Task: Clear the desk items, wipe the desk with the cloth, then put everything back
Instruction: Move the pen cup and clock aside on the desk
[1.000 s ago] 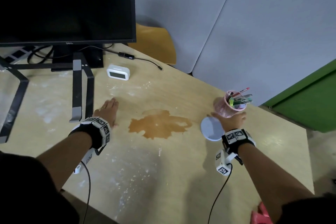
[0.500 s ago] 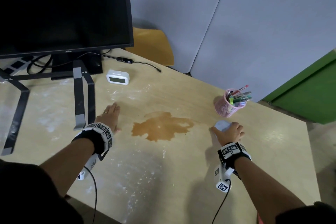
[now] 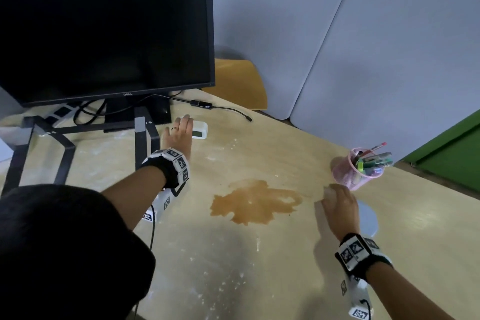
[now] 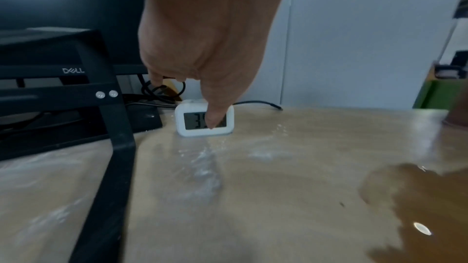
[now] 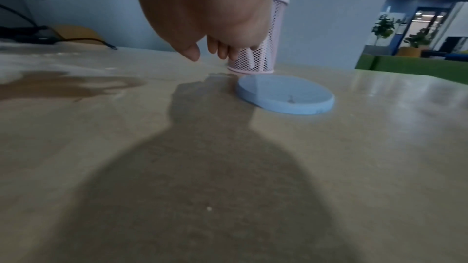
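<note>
Left hand (image 3: 179, 135) reaches flat, fingers loose and holding nothing, over the white clock (image 3: 199, 130) beside the monitor stand (image 3: 141, 135). Right hand (image 3: 340, 209) hovers empty, fingers loosely bent, above the desk (image 3: 259, 267), near the pink pen cup (image 3: 359, 174) and blue coaster (image 5: 286, 97). Brown spill (image 3: 254, 201) lies between both hands.

From my remote seat, the monitor (image 3: 104, 31) sits back-left on the tabletop (image 3: 259, 267), with the little clock (image 3: 200, 132) just right of its stand (image 3: 141, 138). Spill (image 3: 254, 201) is dead center. Pen cup (image 3: 359, 174) stands far right, coaster (image 3: 367, 219) just in front of it.
</note>
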The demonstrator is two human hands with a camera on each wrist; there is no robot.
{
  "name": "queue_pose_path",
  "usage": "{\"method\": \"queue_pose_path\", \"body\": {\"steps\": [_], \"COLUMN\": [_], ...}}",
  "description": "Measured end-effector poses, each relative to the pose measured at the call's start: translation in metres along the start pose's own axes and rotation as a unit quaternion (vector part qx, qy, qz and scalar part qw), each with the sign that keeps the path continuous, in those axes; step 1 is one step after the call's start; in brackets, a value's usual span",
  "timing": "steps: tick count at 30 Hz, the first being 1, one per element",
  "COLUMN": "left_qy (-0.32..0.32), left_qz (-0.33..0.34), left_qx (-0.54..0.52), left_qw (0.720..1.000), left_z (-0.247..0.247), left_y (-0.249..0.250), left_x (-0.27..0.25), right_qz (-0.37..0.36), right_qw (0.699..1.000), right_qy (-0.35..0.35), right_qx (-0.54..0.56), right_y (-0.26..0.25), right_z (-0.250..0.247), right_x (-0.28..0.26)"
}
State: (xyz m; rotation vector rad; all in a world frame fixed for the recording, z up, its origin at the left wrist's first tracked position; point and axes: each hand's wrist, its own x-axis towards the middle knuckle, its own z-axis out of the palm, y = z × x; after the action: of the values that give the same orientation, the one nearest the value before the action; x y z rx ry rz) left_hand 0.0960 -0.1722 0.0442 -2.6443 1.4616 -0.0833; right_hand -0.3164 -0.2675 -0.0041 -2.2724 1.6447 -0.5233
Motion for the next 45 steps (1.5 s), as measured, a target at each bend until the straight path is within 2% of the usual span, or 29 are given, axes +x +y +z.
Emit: {"method": "queue_pose_path", "body": {"steps": [6, 10, 14, 18, 20, 23, 26, 28, 30, 32, 34, 36, 41, 45], "left_qy": [-0.063, -0.019, -0.034, -0.043, -0.050, -0.050, -0.052, -0.032, 0.007, 0.024, 0.024, 0.033, -0.083, -0.158], "left_qz": [0.021, 0.020, 0.003, 0.002, 0.041, 0.172, 0.267, 0.309, 0.316, 0.325, 0.364, 0.375, 0.401, 0.409], "left_qx": [-0.008, 0.022, 0.013, -0.046, -0.097, -0.141, -0.158, -0.167, -0.150, -0.127, -0.163, -0.155, -0.127, -0.094], "left_qw": [0.998, 0.999, 0.999, 0.998, 0.993, 0.974, 0.949, 0.936, 0.937, 0.937, 0.917, 0.913, 0.903, 0.894], "left_z": [0.012, 0.025, 0.022, 0.000, -0.016, -0.041, -0.059, -0.069, -0.075, -0.080, -0.083, -0.078, -0.059, -0.034], "left_y": [0.007, 0.014, 0.018, 0.032, 0.048, 0.084, 0.126, 0.153, 0.173, 0.187, 0.201, 0.213, 0.245, 0.263], "left_x": [0.032, 0.035, 0.029, 0.017, 0.010, -0.011, -0.046, -0.072, -0.091, -0.105, -0.117, -0.122, -0.151, -0.169], "right_qz": [0.017, 0.009, 0.009, 0.017, 0.012, -0.008, -0.045, -0.071, -0.093, -0.089, -0.076, -0.060, 0.013, 0.051], "right_qw": [0.998, 0.996, 0.997, 0.997, 0.996, 0.989, 0.973, 0.965, 0.960, 0.962, 0.969, 0.975, 0.983, 0.989], "right_qy": [-0.064, -0.084, -0.080, -0.072, -0.071, -0.077, -0.086, -0.083, -0.056, -0.025, -0.006, 0.003, 0.037, 0.069], "right_qx": [-0.011, -0.010, 0.000, 0.023, 0.053, 0.129, 0.209, 0.240, 0.257, 0.256, 0.233, 0.215, 0.177, 0.117], "right_y": [-0.004, 0.000, 0.001, -0.009, -0.021, -0.053, -0.088, -0.102, -0.106, -0.097, -0.076, -0.052, 0.025, 0.075], "right_z": [0.012, 0.011, 0.009, 0.006, 0.004, -0.004, -0.014, -0.020, -0.026, -0.033, -0.037, -0.039, -0.061, -0.084], "right_x": [-0.011, -0.015, -0.016, -0.011, -0.006, 0.004, 0.010, 0.006, -0.002, -0.013, -0.025, -0.036, -0.043, -0.023]}}
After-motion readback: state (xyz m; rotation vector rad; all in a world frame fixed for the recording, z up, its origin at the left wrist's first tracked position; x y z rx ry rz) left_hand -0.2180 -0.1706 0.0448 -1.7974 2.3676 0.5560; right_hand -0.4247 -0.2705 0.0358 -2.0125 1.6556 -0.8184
